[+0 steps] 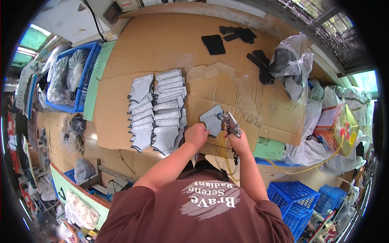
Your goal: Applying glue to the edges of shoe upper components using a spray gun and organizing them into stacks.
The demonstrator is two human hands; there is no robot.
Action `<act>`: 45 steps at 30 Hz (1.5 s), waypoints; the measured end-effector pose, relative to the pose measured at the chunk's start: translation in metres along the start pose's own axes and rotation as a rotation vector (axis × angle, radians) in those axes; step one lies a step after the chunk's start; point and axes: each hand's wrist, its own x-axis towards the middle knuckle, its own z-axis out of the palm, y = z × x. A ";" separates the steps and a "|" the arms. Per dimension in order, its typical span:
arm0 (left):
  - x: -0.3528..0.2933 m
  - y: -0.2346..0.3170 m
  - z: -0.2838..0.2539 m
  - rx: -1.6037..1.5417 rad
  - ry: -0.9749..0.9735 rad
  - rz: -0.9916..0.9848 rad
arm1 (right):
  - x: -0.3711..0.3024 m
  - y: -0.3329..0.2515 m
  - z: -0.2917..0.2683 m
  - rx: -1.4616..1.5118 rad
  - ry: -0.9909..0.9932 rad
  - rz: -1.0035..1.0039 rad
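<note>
One grey fabric piece (209,120) lay over the cardboard (162,44), its near-left edge apparently pinched by the left hand's (197,135) fingers, while the right hand (239,141) clasped a spray gun (232,124) at its right side. Spraying seemed in hand; the next move likely called for steady fingers and even aim.

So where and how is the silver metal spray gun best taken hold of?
Probably by its handle, approached from the right with the right hand, as it is held here: the spray gun's nozzle end lies to the left, over the flat grey fabric piece.
</note>
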 end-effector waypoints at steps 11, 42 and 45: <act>-0.005 -0.009 -0.001 -0.055 0.098 0.063 | 0.000 -0.015 -0.014 0.097 -0.036 0.021; 0.072 -0.215 -0.190 0.150 0.792 0.071 | 0.103 -0.043 -0.180 -0.912 1.044 0.017; 0.062 -0.178 -0.199 -0.001 0.626 -0.067 | 0.130 -0.094 -0.210 -1.016 1.084 -0.471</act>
